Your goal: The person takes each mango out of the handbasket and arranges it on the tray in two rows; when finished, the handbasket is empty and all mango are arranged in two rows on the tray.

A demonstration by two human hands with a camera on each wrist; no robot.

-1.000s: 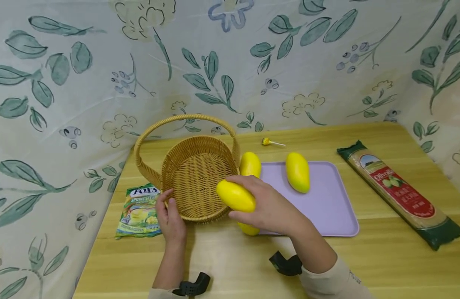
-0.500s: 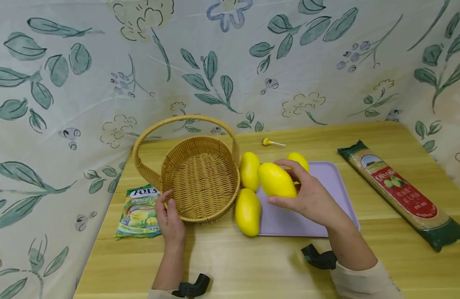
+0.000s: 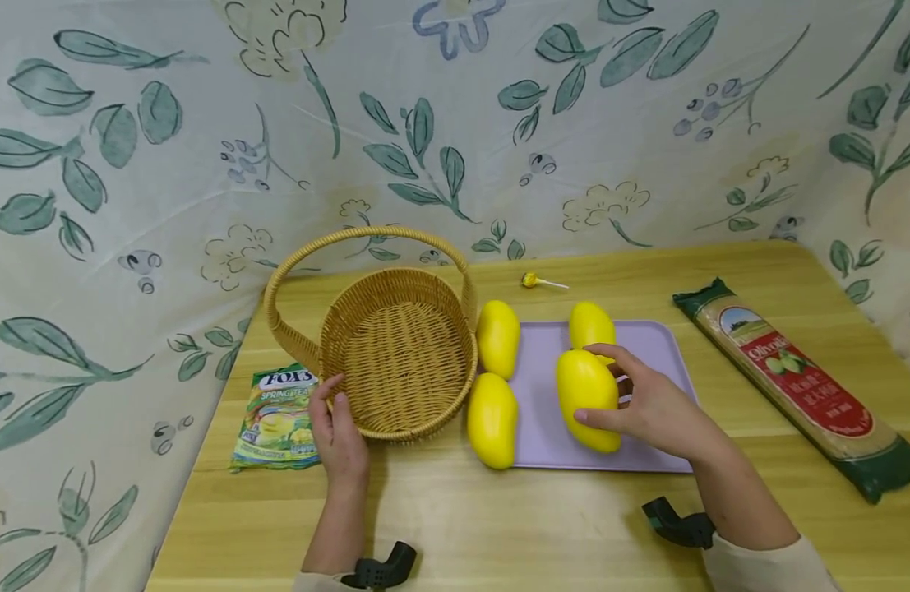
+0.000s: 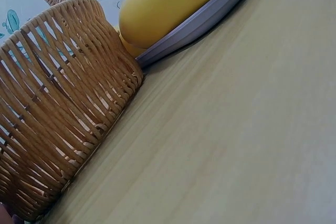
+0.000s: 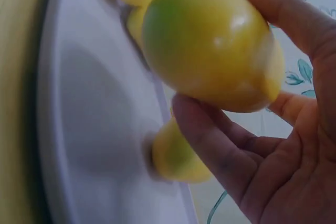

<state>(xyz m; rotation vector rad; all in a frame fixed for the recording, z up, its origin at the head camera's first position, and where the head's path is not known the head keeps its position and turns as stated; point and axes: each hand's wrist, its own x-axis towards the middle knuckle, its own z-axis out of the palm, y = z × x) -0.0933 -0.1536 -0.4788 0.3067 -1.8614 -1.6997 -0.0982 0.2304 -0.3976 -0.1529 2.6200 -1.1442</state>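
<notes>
My right hand (image 3: 650,407) holds a yellow mango (image 3: 588,399) between thumb and fingers, over the purple tray (image 3: 539,440). In the right wrist view the held mango (image 5: 210,45) shows a greenish end, with a gap between it and the tray surface. Behind it on the tray lies a second mango (image 3: 592,323). Two more mangoes, a far one (image 3: 498,339) and a near one (image 3: 492,421), lean along the tray's left edge beside the wicker basket (image 3: 399,362). My left hand (image 3: 342,436) holds the basket's front-left rim. No fruit lies inside the basket.
A green tea candy bag (image 3: 277,419) lies left of the basket, partly behind the left hand. A yellow lollipop (image 3: 530,280) is at the back of the wooden table (image 3: 440,526). The long pasta pack (image 3: 802,386) lies at the right. Patterned cloth (image 3: 455,123) hangs behind.
My right hand has carried the mango rightward from beside the basket to over the tray, turning it more upright. The left hand and basket have stayed put.
</notes>
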